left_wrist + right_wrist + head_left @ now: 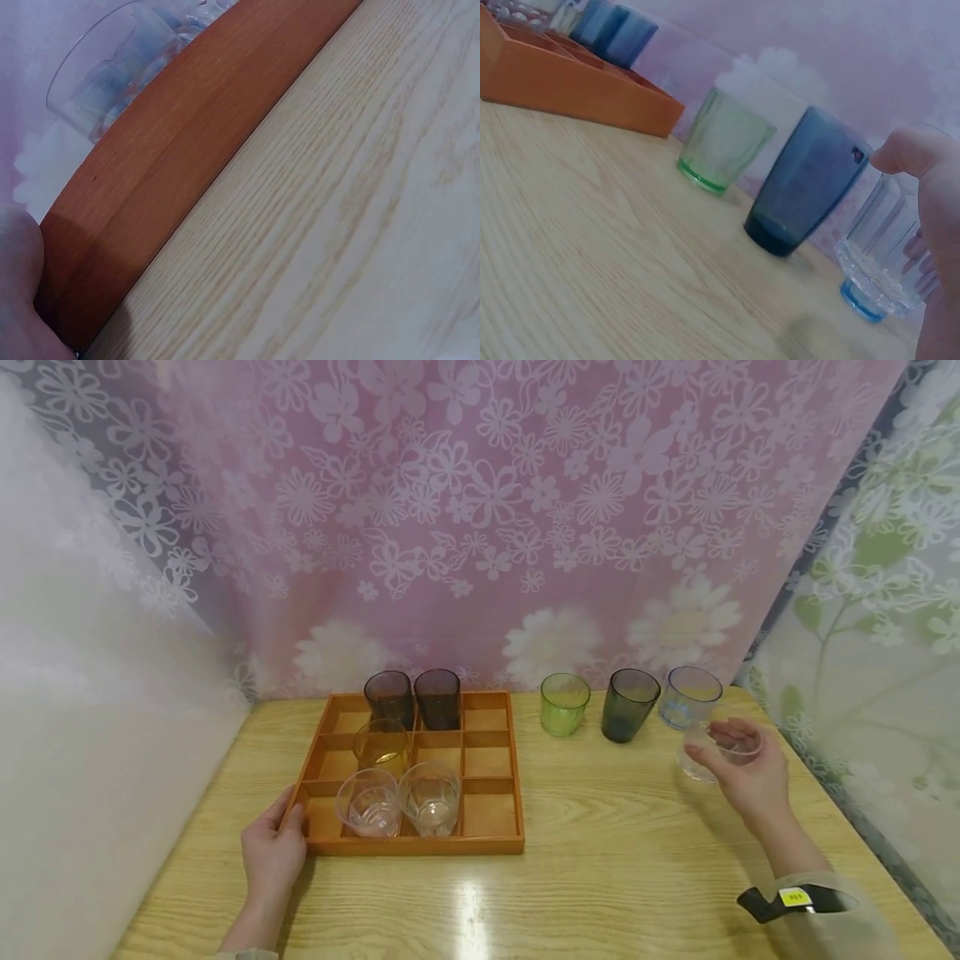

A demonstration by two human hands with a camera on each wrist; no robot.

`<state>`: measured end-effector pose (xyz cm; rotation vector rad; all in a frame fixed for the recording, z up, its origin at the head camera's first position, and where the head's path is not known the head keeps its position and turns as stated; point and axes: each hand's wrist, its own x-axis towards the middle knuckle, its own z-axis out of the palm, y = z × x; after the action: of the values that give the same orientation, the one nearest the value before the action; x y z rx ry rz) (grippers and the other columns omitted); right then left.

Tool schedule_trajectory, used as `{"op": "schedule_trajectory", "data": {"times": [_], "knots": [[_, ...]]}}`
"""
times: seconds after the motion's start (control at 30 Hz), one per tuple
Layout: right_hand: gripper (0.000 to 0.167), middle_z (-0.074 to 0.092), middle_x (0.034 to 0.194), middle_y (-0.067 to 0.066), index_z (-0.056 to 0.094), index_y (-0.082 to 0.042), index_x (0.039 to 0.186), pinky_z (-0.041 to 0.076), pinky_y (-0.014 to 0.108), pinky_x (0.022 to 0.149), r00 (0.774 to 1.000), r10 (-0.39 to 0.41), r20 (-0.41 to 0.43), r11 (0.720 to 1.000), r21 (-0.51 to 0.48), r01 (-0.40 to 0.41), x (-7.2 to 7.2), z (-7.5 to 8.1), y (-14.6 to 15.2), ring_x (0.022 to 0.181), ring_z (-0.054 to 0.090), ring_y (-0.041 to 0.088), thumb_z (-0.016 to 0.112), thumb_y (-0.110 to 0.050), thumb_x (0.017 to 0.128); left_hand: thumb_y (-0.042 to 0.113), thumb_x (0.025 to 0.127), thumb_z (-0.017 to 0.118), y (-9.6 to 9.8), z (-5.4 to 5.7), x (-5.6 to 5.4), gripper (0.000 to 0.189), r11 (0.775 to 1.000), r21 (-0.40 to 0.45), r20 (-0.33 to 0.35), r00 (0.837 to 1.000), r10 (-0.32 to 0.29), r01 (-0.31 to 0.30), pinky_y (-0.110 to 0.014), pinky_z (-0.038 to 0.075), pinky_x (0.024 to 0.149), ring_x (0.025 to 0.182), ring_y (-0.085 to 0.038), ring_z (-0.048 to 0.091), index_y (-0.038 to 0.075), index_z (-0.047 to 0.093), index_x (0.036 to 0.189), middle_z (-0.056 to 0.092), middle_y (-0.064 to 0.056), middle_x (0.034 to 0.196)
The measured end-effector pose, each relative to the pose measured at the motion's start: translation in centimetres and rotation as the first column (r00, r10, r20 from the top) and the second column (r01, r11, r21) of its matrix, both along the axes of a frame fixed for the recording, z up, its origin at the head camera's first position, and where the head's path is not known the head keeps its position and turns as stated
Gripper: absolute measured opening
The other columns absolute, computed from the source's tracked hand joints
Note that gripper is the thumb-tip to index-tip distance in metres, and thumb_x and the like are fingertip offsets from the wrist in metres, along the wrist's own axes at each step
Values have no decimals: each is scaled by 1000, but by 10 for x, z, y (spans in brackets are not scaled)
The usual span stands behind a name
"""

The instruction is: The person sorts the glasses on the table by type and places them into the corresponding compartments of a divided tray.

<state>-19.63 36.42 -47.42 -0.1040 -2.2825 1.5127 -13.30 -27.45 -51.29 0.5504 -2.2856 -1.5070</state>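
My left hand [276, 843] grips the left front corner of an orange-brown wooden tray [420, 847] divided into square compartments, thumb over the rim. In the tray are two dark glasses [389, 700] at the back, an amber glass [381, 745] in the middle row and two clear glasses [431, 802] at the front. Over the table's right side, my right hand [753, 777] holds another clear glass [877, 225], upright, thumb and fingers around its upper part. Just behind it stands a blue-rimmed glass [686, 697], partly hidden in the right wrist view.
Between the tray and the right hand, a green glass [564, 706] and a dark blue-grey glass [628, 706] stand upright near the table's back edge. A flowered pink curtain [480, 527] hangs behind the wood-grain table [600, 860]. Pale curtains border both sides.
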Motion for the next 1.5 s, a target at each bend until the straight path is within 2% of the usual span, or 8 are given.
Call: {"op": "schedule_trajectory", "data": {"times": [0.13,0.3,0.67,0.8,0.93,1.03,1.17,1.5], "knots": [[62,68,125,-5,53,-15,141,52,9,86,998,55,-43,997,-55,-57,7,9,-16,110,64,1,85,-2,89,8,108,58,-1,1,1,42,1000,4,11,1000,-2,2,-54,41,114,143,-35,47,-2,58,149,57,-22,148],[63,69,127,0,53,-13,141,53,11,88,986,146,-77,977,-146,-156,16,17,-40,112,65,4,84,4,88,7,108,58,-1,2,1,42,1000,-1,5,1000,0,0,-54,40,115,142,-35,47,-2,58,149,57,-23,148],[71,64,135,14,49,0,148,55,18,93,940,319,-122,936,-115,-333,24,29,-93,121,63,17,83,10,86,7,107,58,0,3,1,42,1000,-17,0,1000,-5,5,-52,42,113,141,-34,49,-1,59,148,58,-22,148],[73,60,136,26,47,7,147,54,23,98,919,370,-132,915,-119,-386,23,29,-113,122,62,23,83,13,84,7,107,58,0,3,1,41,1000,-13,-2,1000,-7,7,-31,44,112,141,-33,49,-1,60,148,58,-20,147],[74,59,135,32,49,6,145,53,25,101,902,402,-154,903,-98,-419,20,27,-131,122,62,26,84,15,80,6,107,58,1,3,1,41,1000,-5,-11,1000,-12,12,-4,40,94,140,-33,50,-2,60,148,59,-20,147],[74,60,133,33,51,5,143,52,25,102,887,429,-170,892,-73,-445,18,26,-143,121,63,27,86,15,79,4,107,58,1,3,1,41,1000,1,-15,1000,-15,15,1,37,86,140,-34,50,-2,59,148,58,-21,147],[74,60,133,34,50,8,142,51,24,103,864,469,-183,871,-65,-486,17,24,-158,121,63,28,86,15,78,4,107,58,1,2,0,42,1000,3,-12,1000,-16,16,1,37,88,140,-33,50,-2,59,148,58,-21,148],[79,59,137,33,48,7,143,49,29,109,822,540,-178,808,-162,-566,12,25,-195,125,58,42,86,18,74,5,107,58,0,0,0,42,1000,24,-14,1000,-18,18,1,37,88,141,-33,49,-2,58,149,57,-20,149]]}}
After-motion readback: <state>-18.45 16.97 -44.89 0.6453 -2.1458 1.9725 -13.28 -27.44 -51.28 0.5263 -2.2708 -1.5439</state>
